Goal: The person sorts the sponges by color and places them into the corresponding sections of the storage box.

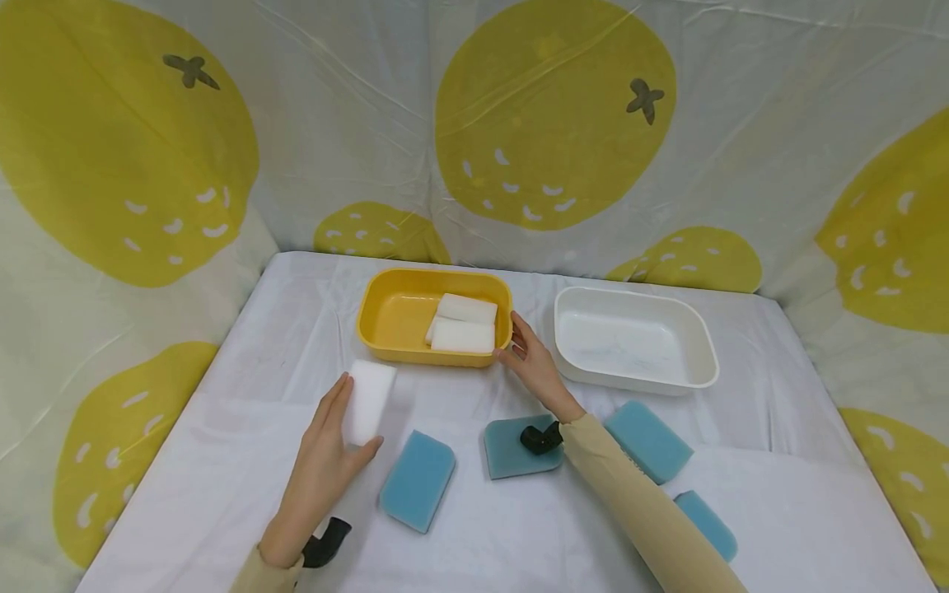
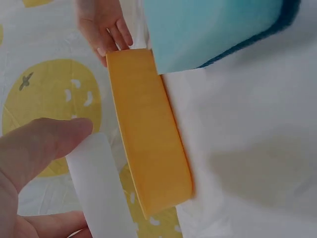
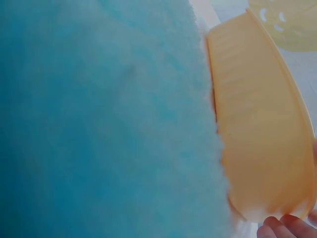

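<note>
Foam block, white and rectangular, pinched by left hand; right hand, fingers relaxed, touches yellow rounded-rectangular plastic tray

A small screened-off booth, by the look of it: pale fabric printed with large yellow fruit hangs along the back and both sides of a counter draped in a white cloth. The yellow tub, white tub and blue sponges on it are ordinary household goods, yet fabric fills the background, so whether this is inside a home, studio or lab can't be told.
</note>
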